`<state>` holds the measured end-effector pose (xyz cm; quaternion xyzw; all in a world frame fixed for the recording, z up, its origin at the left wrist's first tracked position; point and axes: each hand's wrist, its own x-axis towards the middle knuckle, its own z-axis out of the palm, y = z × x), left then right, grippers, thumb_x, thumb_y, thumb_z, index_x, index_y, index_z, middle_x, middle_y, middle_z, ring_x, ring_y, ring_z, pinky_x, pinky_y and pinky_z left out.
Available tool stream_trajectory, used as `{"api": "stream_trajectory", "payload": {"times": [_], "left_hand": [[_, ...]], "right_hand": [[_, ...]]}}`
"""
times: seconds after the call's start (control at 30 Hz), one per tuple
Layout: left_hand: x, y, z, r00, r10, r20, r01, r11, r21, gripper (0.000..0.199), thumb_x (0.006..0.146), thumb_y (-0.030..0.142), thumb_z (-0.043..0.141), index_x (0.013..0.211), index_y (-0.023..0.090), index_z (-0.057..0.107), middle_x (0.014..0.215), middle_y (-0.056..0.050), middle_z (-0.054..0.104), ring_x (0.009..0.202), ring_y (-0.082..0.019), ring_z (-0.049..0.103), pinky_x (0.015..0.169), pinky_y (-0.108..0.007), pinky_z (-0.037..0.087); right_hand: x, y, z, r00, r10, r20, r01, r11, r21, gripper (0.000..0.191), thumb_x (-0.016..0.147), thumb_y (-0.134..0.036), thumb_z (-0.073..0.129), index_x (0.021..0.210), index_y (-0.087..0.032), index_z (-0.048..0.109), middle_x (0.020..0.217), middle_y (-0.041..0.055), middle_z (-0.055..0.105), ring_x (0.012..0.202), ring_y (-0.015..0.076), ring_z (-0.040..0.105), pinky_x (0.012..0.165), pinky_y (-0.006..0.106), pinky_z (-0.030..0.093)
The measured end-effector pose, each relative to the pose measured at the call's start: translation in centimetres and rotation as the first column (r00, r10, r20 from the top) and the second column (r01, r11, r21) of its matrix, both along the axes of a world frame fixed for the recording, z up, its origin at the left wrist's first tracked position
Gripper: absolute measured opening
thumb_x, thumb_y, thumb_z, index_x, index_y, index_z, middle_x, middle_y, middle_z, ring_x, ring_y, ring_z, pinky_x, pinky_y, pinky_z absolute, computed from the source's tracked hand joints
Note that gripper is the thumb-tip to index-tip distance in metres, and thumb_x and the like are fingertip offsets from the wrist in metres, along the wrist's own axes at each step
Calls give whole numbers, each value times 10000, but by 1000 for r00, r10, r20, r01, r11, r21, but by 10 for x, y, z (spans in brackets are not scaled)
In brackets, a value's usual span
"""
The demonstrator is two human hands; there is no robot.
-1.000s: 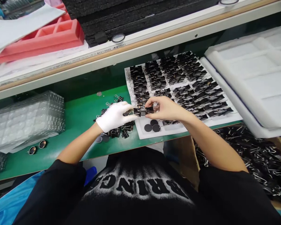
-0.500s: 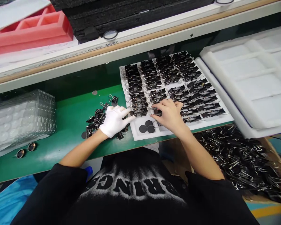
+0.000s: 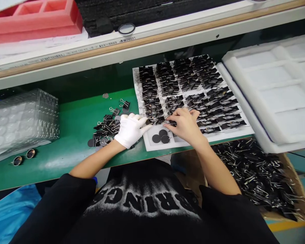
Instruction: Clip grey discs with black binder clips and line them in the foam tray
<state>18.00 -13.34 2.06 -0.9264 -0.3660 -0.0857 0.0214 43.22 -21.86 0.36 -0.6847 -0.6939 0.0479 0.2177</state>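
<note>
Your gloved left hand [image 3: 132, 131] and bare right hand [image 3: 185, 128] flank black binder clips [image 3: 156, 120] at the near end of the leftmost column on the white tray [image 3: 157, 146]; each thumb stands slightly parted from the forefinger, but whether either pinches a wire handle cannot be told.

Green across the worktop [image 3: 71, 118], white on the gloved left hand [image 3: 129, 129], black and silver on the binder clips [image 3: 107, 118], black lettering [image 3: 144, 202] haloed white on the shirt [image 3: 139, 230].
</note>
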Motion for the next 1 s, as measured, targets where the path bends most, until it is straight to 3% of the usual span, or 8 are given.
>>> {"api": "stream_trajectory", "payload": {"times": [0.17,0.33,0.5,0.7,0.8,0.87,0.93,1.0], "left_hand": [[3,-4,-3,997,44,-58,-42,998,45,472,1019,665,608,1133,239,775,1133,-137,747,1039,-344,595,824,-453,310],[9,0,-6,994,-23,-111,25,999,20,450,1042,615,600,1112,199,757,1114,-137,745,1028,-337,625,812,-441,332],[12,-4,-7,997,9,-71,-4,998,60,498,1040,637,583,1117,176,755,1115,-170,739,1009,-346,643,781,-426,333],[8,-18,0,992,-62,-108,65,998,21,368,1120,389,507,974,158,753,941,-138,741,895,-299,673,740,-415,330],[-16,-29,24,996,-85,11,84,994,75,355,1114,443,524,1074,183,764,975,-108,758,900,-273,680,749,-416,353],[-48,-33,42,988,-32,149,16,994,110,371,1114,494,518,1152,222,767,1016,-78,782,937,-245,699,784,-410,388],[-89,-31,54,947,117,299,-163,977,134,345,1118,468,513,1173,251,775,1066,-56,805,993,-221,722,843,-396,431],[-139,-24,54,854,299,425,-381,916,122,329,1114,420,509,1160,244,783,1105,-58,813,1035,-212,735,901,-379,471]], "right_hand": [[1,-1,4,999,-8,32,9,1000,-8,291,1045,-276,576,948,-207,841,966,103,659,1047,290,528,900,451,223],[-2,0,7,996,34,85,-33,999,-7,294,1042,-286,579,929,-200,837,965,102,655,1036,287,519,906,457,228],[-1,4,5,987,52,153,-50,999,-19,296,1031,-298,591,910,-214,847,903,86,626,973,264,485,900,455,226],[-11,-8,17,942,32,334,-35,999,3,269,1053,-312,581,966,-190,805,953,104,644,990,279,512,892,443,254],[-23,-31,25,875,82,477,-123,991,57,273,1082,-340,568,982,-171,758,947,113,649,986,287,535,881,429,296],[-24,-45,24,849,107,517,-184,978,99,300,1095,-375,563,944,-176,730,889,100,635,938,280,544,851,414,320],[-21,-51,17,865,115,489,-217,963,158,319,1092,-434,570,972,-180,722,846,95,633,886,279,554,809,400,338],[-17,-48,9,908,132,397,-225,954,197,346,1077,-494,569,1014,-192,726,814,100,635,839,292,563,769,398,343]]}}
